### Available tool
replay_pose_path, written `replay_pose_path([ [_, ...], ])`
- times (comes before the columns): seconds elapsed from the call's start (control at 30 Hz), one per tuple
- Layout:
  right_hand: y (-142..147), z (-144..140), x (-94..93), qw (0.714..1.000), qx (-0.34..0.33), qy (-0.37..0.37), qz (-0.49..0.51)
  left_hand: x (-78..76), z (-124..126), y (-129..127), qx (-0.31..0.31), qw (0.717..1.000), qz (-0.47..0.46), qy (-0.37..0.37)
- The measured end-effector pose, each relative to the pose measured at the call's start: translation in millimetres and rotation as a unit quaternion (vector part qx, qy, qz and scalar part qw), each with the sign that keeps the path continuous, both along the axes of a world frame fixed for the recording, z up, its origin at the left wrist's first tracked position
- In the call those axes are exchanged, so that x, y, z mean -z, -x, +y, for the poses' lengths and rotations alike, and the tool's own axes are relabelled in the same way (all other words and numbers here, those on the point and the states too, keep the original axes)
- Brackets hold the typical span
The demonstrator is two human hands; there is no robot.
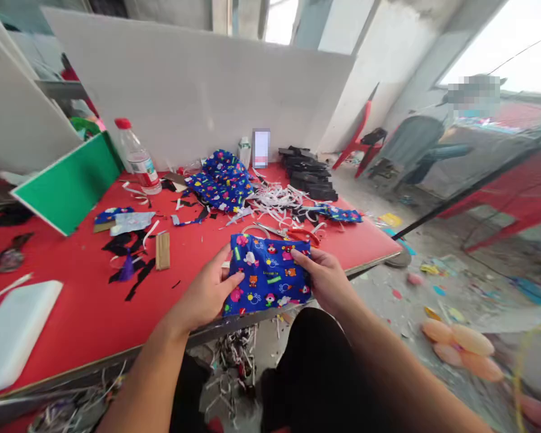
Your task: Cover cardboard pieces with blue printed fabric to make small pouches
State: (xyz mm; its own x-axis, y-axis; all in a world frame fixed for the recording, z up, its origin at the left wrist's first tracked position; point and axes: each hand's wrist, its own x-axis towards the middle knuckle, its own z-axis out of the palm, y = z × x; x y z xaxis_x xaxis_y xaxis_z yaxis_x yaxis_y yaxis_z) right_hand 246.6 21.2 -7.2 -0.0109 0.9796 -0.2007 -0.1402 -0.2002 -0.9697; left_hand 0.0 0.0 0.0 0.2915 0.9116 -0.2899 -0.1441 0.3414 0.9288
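Note:
A blue piece of fabric [270, 282] printed with small cartoon animals is stretched flat between my two hands, above the table's front edge. My left hand [211, 288] pinches its left side, thumb on top. On the right side, my right hand [327, 276] grips it the same way, thumb near the upper corner. Just behind the fabric lie scissors with orange-red handles [304, 236], partly hidden by it. More of the same blue fabric [223, 180] sits in a crumpled heap farther back, and a smaller blue piece [340, 213] lies toward the right.
On the red table [198, 255] are white strips [279, 201], a stack of black pieces [309, 171], a red-capped bottle [139, 159], a phone [261, 147] and a white device [20, 334]. A white panel [198, 90] stands behind. Another person [417, 144] sits at the right.

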Motion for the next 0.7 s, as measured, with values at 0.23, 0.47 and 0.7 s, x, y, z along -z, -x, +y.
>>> replay_pose_path([
  [0.23,14,-12,23.2,0.990,0.094,-0.047,-0.092,18.9,-25,3,-0.089,0.986,0.143,-0.012],
  [0.47,23,-21,35.1,0.982,0.093,-0.064,-0.150,7.8,-46,22,-0.041,0.970,0.239,-0.006],
  [0.7,29,-29,19.4,0.995,-0.029,0.010,-0.094,5.3,-29,27,-0.087,0.989,0.119,-0.017],
])
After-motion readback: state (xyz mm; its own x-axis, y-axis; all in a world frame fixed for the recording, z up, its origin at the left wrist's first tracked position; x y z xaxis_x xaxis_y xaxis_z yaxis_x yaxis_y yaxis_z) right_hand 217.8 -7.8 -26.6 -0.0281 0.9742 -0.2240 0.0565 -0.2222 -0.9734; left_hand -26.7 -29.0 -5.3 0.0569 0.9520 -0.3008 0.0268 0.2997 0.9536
